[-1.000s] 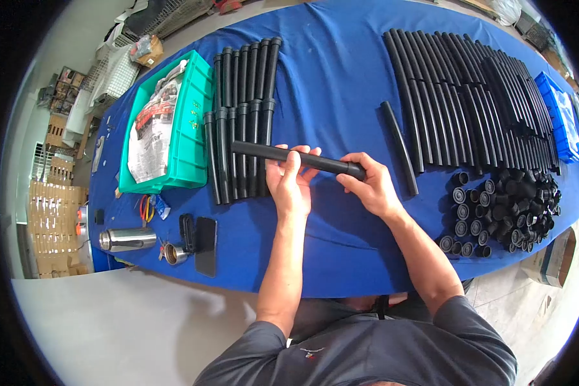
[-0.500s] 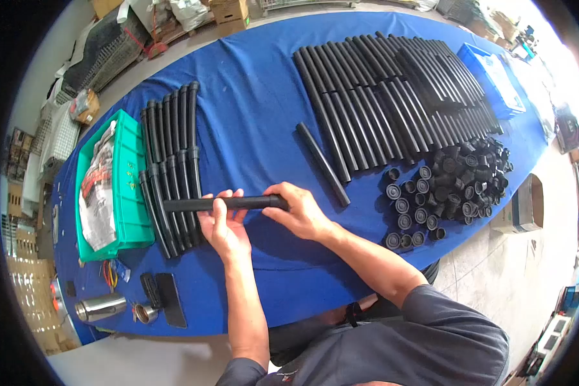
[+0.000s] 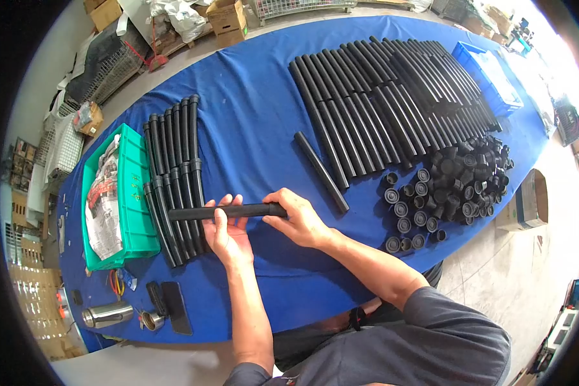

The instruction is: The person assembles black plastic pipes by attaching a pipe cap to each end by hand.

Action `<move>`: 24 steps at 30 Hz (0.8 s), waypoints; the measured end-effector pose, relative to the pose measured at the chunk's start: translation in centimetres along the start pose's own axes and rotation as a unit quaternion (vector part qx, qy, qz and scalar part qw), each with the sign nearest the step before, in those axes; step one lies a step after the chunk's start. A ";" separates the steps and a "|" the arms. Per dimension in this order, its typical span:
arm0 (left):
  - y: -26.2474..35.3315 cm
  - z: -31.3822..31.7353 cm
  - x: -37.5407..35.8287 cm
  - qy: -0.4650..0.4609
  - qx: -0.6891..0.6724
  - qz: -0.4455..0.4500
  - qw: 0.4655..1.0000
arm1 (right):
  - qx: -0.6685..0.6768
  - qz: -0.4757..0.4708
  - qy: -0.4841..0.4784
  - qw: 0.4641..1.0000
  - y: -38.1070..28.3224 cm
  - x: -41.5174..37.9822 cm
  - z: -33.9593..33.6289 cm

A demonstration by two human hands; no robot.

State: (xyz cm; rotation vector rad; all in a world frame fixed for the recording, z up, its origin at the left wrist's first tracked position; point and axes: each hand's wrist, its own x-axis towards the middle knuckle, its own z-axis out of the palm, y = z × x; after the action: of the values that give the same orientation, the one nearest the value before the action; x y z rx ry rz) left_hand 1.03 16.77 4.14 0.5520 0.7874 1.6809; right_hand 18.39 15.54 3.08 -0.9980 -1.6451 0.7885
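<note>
A black tube [image 3: 196, 213] lies level across my two hands, above the blue-covered table. My left hand [image 3: 230, 239] supports it from below, palm up, with the thumb over its near side. Around the capped right end of the tube my right hand [image 3: 302, 222] is closed, hiding part of the cap [image 3: 277, 210]. The tube's left end hangs over two rows of capped black tubes [image 3: 175, 148]. One loose tube [image 3: 321, 171] lies at an angle beyond my right hand. Black caps [image 3: 453, 183] are heaped at the right, several standing apart at the heap's edge.
Many plain black tubes [image 3: 360, 106] lie in rows at the back right, near a blue crate [image 3: 505, 106]. A green bin [image 3: 138, 215] holding newspaper stands at the left. A steel flask [image 3: 107, 315], a metal cup [image 3: 152, 320] and a dark phone [image 3: 176, 307] lie at the front left.
The view has shifted slightly, so the table's left side sits lower in the picture. Both hands keep the same hold on the tube, which is slightly lower in view.
</note>
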 end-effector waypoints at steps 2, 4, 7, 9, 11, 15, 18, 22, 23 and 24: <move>-0.1 0.1 -0.2 -0.002 0.002 -0.009 1.000 | -0.039 -0.075 0.036 0.996 0.9 0.0 0.7; -0.3 -0.9 -0.1 -0.027 0.031 -0.025 0.999 | -0.041 -0.048 0.007 0.998 0.4 0.1 0.3; -0.1 -1.3 0.3 -0.038 0.019 -0.023 0.999 | -0.017 0.010 -0.008 1.000 0.1 0.0 0.2; -0.1 -1.6 0.2 -0.042 0.025 -0.023 0.999 | 0.007 0.075 -0.023 0.997 0.0 0.0 0.3; -0.1 -1.5 0.2 -0.041 0.020 -0.039 0.998 | 0.026 0.079 -0.034 0.996 0.0 -0.1 0.3; -0.3 -1.5 0.1 -0.049 -0.002 -0.042 0.998 | 0.066 0.111 -0.039 0.991 0.4 -0.3 0.5; -0.2 -1.6 0.2 -0.052 -0.006 -0.062 0.997 | 0.098 0.138 -0.040 0.985 -0.1 -0.2 0.6; -0.4 -1.2 0.3 -0.065 -0.022 -0.050 0.996 | -0.046 0.025 -0.011 0.999 -0.5 0.0 0.4; -0.4 -0.9 0.3 -0.067 -0.007 -0.052 0.996 | -0.069 0.008 0.006 0.998 -0.4 -0.1 0.8; -0.3 -0.7 0.2 -0.067 0.006 -0.053 0.996 | -0.092 -0.010 0.021 0.995 -0.4 -0.2 1.0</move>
State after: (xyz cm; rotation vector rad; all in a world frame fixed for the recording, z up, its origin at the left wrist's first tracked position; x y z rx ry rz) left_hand 0.71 16.84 3.42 0.6152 0.7181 1.5263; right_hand 17.36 15.13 3.07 -1.1176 -1.7109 0.6065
